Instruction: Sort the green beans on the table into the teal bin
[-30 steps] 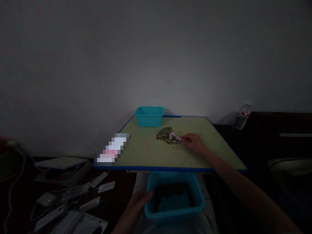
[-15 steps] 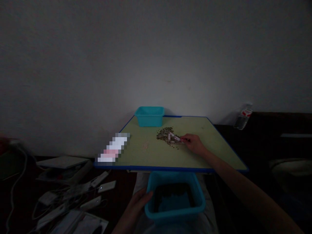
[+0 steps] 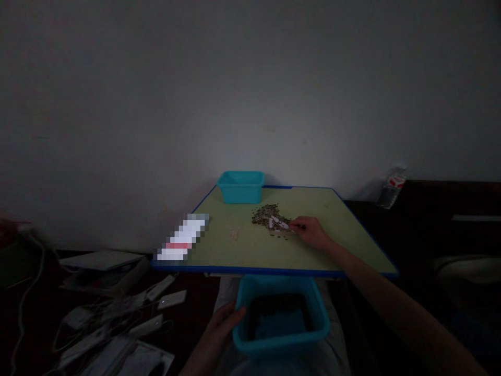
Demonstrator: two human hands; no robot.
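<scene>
My left hand (image 3: 227, 318) is closed on the left rim of a blue plastic tub (image 3: 282, 344) that rests on my lap below the table edge. Dark material lines the inside of that tub. Over the table, my right hand (image 3: 310, 230) pinches a thin, see-through piece with white patches (image 3: 278, 223); its exact kind is unclear. This piece lies against a spread of small dark grains (image 3: 264, 214) on the pale green tabletop (image 3: 313, 201). A few grains are scattered in front of it. Left of the pile is a small patch of pale bits (image 3: 234, 234).
A second blue tub (image 3: 241, 194) stands at the table's back left, by the wall. A blurred-out phone-like screen (image 3: 182, 237) lies at the left edge. Power strips and cables (image 3: 144, 300) clutter the left floor. A plastic bottle (image 3: 392, 187) is at the right.
The see-through piece in my right hand has shifted and tilted slightly over the grains. My left hand and both tubs stay about where they were.
</scene>
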